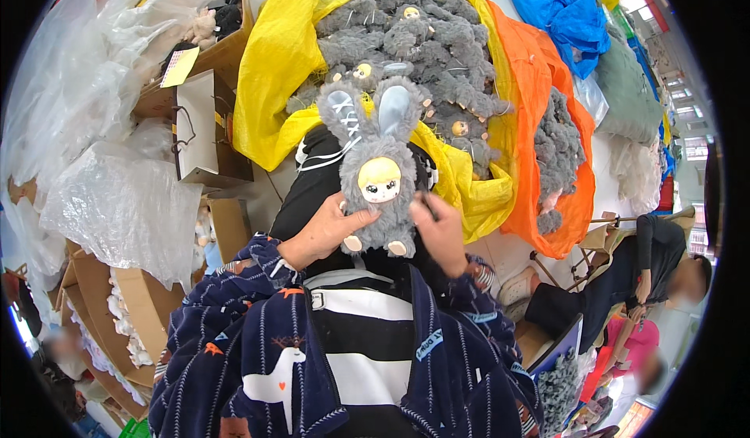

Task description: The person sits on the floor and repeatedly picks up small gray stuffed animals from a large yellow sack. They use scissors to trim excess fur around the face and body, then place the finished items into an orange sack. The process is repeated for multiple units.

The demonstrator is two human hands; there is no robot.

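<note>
A grey plush bunny doll [380, 208] faces up above my lap. It has a pale face, yellow hair, long upright ears and small pale feet. One ear is lined with shiny grey-blue fabric; the other carries white criss-cross lacing with loose ends hanging off it. My left hand [328, 233] grips the doll's left side, thumb across its front and the other fingers hidden behind. At the opposite side, my right hand [441, 235] has its fingers curled in against the grey fur, slightly blurred.
Beyond my knees a big yellow sack [273, 71] holds many similar grey plush dolls [406, 32]. An orange sack [531, 55] with more stands right of it. Cardboard boxes [133, 297] and clear plastic sheeting [117, 211] crowd the left. A seated person [609, 282] is at right.
</note>
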